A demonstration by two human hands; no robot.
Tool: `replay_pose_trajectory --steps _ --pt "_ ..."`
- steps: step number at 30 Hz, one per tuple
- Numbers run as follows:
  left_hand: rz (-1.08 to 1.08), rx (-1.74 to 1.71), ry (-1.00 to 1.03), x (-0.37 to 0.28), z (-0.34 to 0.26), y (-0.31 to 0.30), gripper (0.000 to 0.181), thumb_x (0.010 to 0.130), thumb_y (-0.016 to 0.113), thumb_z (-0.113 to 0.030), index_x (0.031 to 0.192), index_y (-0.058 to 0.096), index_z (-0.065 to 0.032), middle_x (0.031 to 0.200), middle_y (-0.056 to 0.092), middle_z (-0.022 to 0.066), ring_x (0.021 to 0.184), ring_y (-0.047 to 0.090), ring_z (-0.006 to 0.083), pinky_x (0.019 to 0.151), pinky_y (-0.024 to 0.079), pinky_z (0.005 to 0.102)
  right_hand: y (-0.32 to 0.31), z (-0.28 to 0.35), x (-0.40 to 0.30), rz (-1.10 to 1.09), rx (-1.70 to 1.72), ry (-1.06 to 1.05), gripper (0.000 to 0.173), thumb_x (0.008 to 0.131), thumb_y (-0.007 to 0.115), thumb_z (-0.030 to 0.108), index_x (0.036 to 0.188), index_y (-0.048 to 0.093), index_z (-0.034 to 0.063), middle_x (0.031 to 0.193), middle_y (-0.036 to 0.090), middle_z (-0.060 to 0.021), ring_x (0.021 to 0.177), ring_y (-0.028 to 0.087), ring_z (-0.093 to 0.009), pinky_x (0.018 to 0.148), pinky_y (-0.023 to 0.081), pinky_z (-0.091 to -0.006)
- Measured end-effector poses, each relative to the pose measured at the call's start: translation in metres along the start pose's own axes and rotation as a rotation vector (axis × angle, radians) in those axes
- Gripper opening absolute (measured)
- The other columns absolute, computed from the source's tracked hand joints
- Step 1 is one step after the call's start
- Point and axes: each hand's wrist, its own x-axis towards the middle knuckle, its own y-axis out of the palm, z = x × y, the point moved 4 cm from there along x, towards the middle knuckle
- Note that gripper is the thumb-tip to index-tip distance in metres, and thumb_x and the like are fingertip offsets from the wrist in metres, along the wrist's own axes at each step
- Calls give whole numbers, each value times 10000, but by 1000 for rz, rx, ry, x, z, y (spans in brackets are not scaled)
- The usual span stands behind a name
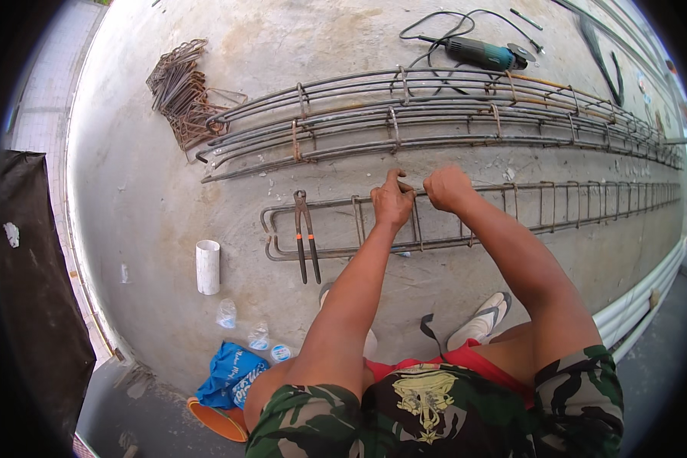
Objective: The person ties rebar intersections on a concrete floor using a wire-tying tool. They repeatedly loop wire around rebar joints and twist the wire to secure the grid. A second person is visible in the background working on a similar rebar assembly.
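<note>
A long rebar cage [343,250] with square stirrups lies on the concrete floor before me. My left hand [393,199] is at its far upper bar, beside a stirrup, thumb and fingers partly spread; whether it pinches something thin cannot be told. To its right, my right hand [449,188] is closed over the same bar, slightly blurred, and what is inside the fist is hidden. Across the cage's left end rest end-cutting nippers [301,229] with black and orange handles, jaws pointing away from me.
Beyond lie more rebar cages [297,126], a heap of bent stirrups [177,86] and a corded angle grinder [484,54]. A white pipe piece [208,268], plastic cups [226,314], a blue bag [229,375] and an orange container [217,421] are nearer left. White pipes [635,312] run at right.
</note>
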Motion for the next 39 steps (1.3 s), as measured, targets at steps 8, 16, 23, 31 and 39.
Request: replay_pose_trajectory --steps 8,16,23,31,39 --pt "45 -30 -34 -1 -9 -4 399 773 736 -126 1133 566 -97 896 732 89 929 675 297 879 442 426 -45 18 33 -2 198 -10 210 756 717 194 875 720 22 905 708 -200 831 686 -362 750 537 -466" --pt "222 806 -109 -9 28 -165 422 867 640 -410 982 663 -5 950 707 201 943 673 400 817 522 487 -84 63 -35 -529 282 -213 290 802 710 221 1023 696 34 1017 634 -192 977 633 -380 828 512 -469" --pt "170 688 -422 -62 124 -195 692 737 682 -586 1031 653 41 976 694 262 920 684 403 792 537 473 14 160 -74 278 535 -317 392 857 663 299 1153 671 42 1115 660 -215 1086 615 -373 927 487 -460" --pt "309 -360 -351 -54 19 -165 389 854 666 -359 968 629 11 873 676 133 672 641 182 609 535 319 -2 167 -64 -78 977 16 469 874 656 416 1147 656 34 995 675 -238 1004 630 -391 880 478 -459" --pt "683 -1 98 -3 -13 -113 499 861 688 -312 1221 608 24 1166 658 193 1083 626 325 947 483 405 -75 26 -108 118 302 139 293 909 624 305 1036 662 44 877 686 -190 862 651 -396 770 485 -482"
